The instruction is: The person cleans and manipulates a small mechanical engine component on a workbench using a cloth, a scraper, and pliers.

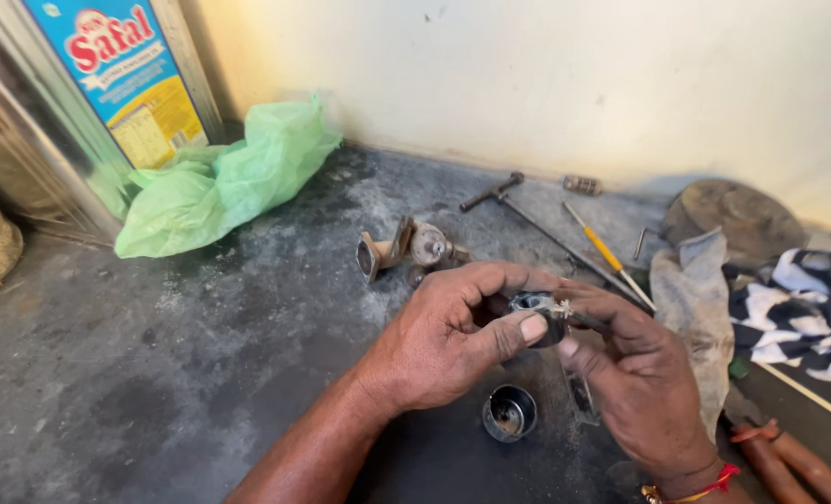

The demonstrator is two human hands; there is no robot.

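Note:
Between the fingertips of both hands is a small dark metal ring-shaped part [533,302]. My left hand [453,336] pinches it with thumb and fingers from the left. My right hand [635,373], with a red thread band at the wrist, grips it from the right, and a thin dark rod [591,323] sticks out beside its fingers. Below the hands a small round metal cup [509,413] stands on the dark grey floor. A rusty metal fitting with a round cap [406,250] lies just beyond my left hand.
A green plastic bag [219,177] and a shiny tin can [70,103] sit at the back left. A T-handle tool [495,191], a yellow-handled screwdriver [604,250], a grey rag [695,299], a striped cloth [807,308] and a round disc [733,215] lie at right. Copper-coloured pipes [789,462] are at the lower right.

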